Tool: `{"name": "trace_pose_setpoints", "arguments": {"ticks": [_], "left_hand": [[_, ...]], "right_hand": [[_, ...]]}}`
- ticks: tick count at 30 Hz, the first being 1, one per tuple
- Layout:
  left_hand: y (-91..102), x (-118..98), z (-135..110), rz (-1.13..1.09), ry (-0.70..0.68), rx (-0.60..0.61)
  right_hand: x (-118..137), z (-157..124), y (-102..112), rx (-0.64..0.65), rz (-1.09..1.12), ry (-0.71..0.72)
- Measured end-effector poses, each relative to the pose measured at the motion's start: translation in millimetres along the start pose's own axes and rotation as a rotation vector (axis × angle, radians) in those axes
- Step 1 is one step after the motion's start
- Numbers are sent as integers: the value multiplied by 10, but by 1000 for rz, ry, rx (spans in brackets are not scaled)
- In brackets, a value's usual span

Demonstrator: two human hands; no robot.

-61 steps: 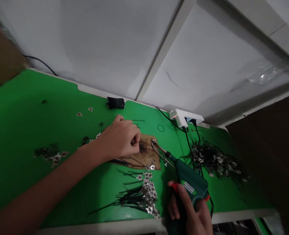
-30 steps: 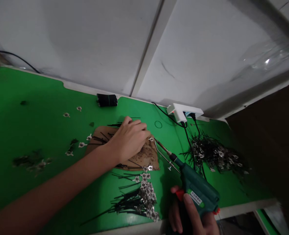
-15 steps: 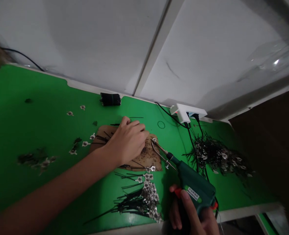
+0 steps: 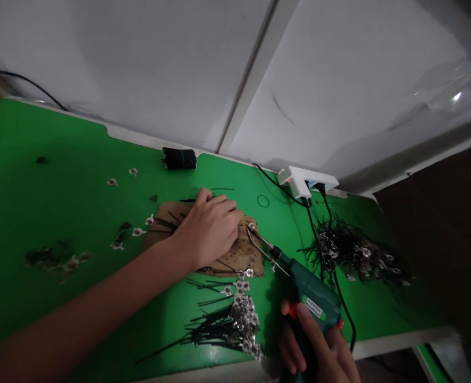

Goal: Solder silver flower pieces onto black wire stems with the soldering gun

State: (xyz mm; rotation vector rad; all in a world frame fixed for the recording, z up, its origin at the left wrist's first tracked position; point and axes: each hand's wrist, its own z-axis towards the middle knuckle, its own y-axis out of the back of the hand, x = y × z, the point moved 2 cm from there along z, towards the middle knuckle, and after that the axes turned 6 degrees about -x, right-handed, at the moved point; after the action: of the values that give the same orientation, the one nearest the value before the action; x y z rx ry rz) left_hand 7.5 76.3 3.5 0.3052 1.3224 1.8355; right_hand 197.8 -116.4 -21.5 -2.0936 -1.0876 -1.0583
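My right hand [image 4: 319, 346] grips a green soldering gun [image 4: 315, 290] by its handle, with fingers around the red trigger. The gun's hot tip and curved feed tube meet at a small metal tab [image 4: 251, 226] on the right edge of a scorched brown board [image 4: 245, 255]. My left hand [image 4: 211, 229] rests over the board, fingers curled down; a short piece of black wire shows between it and the tab, and the fingertips are hidden. More black wires [image 4: 163, 223] lie on the board's left. Below the board is a pile of wires with metal tabs [image 4: 243, 319].
A white power strip [image 4: 309, 181] with plugged-in black cords stands against the wall. A tangled heap of tabbed wires [image 4: 359, 255] lies to the right. A banded bundle of black wires [image 4: 179, 158] sits at the back. Loose metal tabs [image 4: 139, 232] are scattered left on the green table [image 4: 80, 213].
The soldering gun's body and my right hand have shifted slightly, the rear of the gun swinging a little left and down. The tip stays at the tab; my left hand keeps its place.
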Motion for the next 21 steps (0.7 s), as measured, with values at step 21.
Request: {"name": "trace_pose_setpoints", "arguments": {"ticks": [21], "left_hand": [[-44, -141, -26, -131, 129, -19]], "right_hand": [[151, -186, -209, -172, 39, -81]]}}
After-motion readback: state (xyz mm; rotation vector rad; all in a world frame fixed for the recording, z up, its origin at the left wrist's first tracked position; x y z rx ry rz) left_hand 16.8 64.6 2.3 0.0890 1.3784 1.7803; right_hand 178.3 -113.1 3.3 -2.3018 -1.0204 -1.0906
